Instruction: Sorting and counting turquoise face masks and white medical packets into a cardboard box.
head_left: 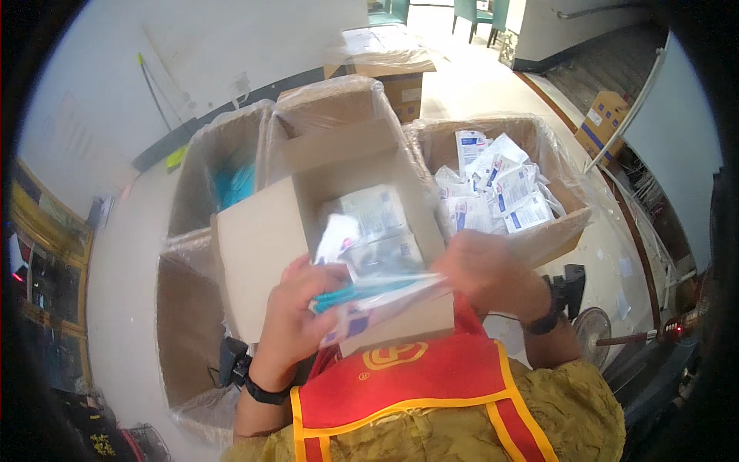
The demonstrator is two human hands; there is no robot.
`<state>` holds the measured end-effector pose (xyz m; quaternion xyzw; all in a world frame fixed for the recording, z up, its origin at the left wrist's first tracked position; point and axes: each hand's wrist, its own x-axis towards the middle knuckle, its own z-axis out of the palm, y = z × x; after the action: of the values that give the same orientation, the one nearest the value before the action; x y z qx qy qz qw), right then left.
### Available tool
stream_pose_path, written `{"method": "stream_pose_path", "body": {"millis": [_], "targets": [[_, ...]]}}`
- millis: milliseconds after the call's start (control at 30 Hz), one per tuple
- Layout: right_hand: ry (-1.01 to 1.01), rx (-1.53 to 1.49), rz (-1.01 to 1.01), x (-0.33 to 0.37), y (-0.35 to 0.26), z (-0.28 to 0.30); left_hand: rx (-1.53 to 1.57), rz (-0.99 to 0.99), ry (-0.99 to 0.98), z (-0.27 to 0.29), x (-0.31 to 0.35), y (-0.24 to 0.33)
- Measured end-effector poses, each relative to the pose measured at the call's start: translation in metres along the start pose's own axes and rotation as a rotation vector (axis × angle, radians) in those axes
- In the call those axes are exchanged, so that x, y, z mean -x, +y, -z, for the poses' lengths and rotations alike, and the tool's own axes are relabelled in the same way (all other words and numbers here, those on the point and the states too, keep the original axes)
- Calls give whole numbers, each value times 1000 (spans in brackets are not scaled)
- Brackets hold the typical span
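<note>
My left hand (299, 308) is closed around the left end of a white printed packet (385, 308), with a folded teal piece (350, 294) showing along its upper side. At the packet's right end, my right hand (483, 271) is closed and smeared by motion; its fingertips meet the packet's edge. Both hands are over the near side of an open cardboard box (258, 231) in front of my body. Inside that box lie flat pale packets (373, 212) in clear wrapping. Another white packet (337, 237) sticks up just beyond my left fingers, blurred.
To the right stands a plastic-lined carton (566, 204) heaped with white and blue packets (500, 181). A lined carton (204, 165) at far left holds teal pieces (235, 185). More lined cartons (188, 323) surround the box. A round fan (593, 331) is near my right elbow.
</note>
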<state>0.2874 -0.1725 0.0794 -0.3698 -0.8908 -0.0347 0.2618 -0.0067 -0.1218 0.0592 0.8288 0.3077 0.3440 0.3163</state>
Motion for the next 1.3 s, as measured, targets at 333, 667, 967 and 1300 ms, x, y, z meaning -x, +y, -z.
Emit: {"method": "stream_pose_path", "body": {"millis": [333, 667, 967, 1300], "targets": [[395, -153, -1091, 106, 117, 77, 643, 333, 574, 5, -22, -15], [198, -164, -397, -26, 56, 17, 179, 294, 373, -32, -38, -7], [130, -318, -327, -47, 26, -15, 777, 349, 488, -18, -30, -15], [166, -550, -170, -65, 10, -17, 712, 377, 259, -10, -16, -27]]}}
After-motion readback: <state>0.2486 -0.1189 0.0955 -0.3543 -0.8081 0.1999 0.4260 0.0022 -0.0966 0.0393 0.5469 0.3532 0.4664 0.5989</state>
